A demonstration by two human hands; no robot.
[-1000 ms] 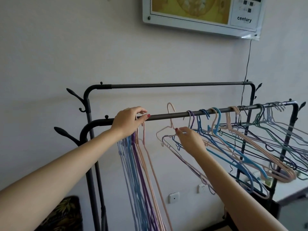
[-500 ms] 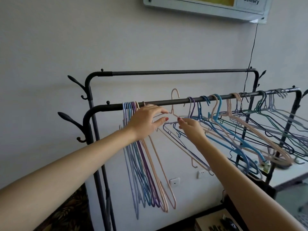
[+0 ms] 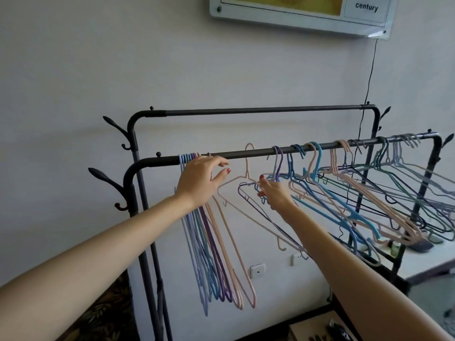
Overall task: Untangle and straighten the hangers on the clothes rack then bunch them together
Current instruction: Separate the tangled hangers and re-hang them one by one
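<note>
A single wide-angle camera worn on the person's head looks forward and slightly down at arm's reach across the clothes rack (image 3: 246, 155), whose front rail crosses the middle of the frame. Both forearms enter from the lower corners. The wall fills the upper frame, with a framed board (image 3: 295, 11) cut off at the top edge.

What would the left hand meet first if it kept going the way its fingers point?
Probably the pink hanger hooked alone on the front rail; the left hand reaches rightward towards its neck, though depth is unclear.
</note>
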